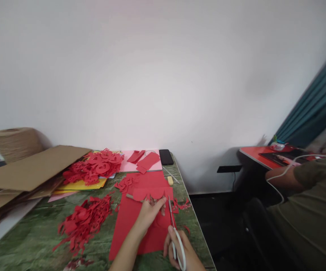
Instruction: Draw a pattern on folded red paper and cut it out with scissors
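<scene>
Between the thumb and fingers of my left hand (151,212) is a folded piece of red paper (147,193) with notches cut along its near edge. My right hand (184,248) grips white-handled scissors (180,241), whose blades point away from me, just right of the paper. The blades look nearly closed. Under both lies a large red sheet (126,229). Small red scraps (184,205) are scattered to the right of it. A heap of red paper cuttings (86,220) sits on the left.
Against the wall are a bigger pile of red cut-outs (102,165), cardboard sheets (35,169), a twine spool (16,143) and a black phone (166,157). An eraser (170,180) lies near the table's right edge. Another person (306,210) sits at a red desk (257,154) on the right.
</scene>
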A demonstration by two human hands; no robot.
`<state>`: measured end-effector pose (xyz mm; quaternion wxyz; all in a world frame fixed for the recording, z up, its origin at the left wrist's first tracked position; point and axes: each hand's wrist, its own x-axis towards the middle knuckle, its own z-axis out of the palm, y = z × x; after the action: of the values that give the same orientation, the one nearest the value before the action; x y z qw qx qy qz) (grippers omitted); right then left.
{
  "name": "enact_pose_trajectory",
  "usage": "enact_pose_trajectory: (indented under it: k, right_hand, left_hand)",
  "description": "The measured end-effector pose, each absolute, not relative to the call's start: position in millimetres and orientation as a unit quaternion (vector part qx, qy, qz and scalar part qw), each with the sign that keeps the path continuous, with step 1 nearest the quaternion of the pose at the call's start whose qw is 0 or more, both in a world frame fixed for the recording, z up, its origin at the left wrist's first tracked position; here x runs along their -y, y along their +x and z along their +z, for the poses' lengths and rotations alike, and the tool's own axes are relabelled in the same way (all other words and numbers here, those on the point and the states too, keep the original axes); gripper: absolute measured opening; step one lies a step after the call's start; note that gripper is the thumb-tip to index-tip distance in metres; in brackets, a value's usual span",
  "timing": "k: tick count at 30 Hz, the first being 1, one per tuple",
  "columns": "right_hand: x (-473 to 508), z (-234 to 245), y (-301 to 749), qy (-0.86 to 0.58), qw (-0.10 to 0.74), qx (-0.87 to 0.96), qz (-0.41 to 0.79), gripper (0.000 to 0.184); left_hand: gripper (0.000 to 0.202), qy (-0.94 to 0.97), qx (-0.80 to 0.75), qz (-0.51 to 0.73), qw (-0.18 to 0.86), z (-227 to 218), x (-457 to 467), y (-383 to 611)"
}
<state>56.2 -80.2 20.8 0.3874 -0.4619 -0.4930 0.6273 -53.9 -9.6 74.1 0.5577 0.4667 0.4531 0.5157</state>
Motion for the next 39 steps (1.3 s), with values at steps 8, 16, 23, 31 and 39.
enact_pose_trajectory:
  k: [8,16,23,31,39]
  right_hand:
    - [82,23,57,-0.444,0.386,0.507,0.630,0.065]
    - [79,16,56,-0.457,0.387,0.500,0.626,0.066]
    - [78,16,52,-0.480,0.384,0.475,0.630,0.067]
    - [77,18,50,-0.479,0.387,0.456,0.643,0.064]
    - [80,13,55,-0.453,0.396,0.472,0.644,0.058]
  left_hand:
    - [0.034,0.471,-0.464,0.536,0.524,66,8,-49]
    - [0.036,0.477,-0.470,0.528,0.523,65,11,-45]
    - [0.036,0.466,-0.468,0.533,0.529,68,12,-45]
    - [0.037,0.468,-0.470,0.530,0.528,68,11,-45]
    - [0.034,0.481,-0.470,0.519,0.527,69,11,-46]
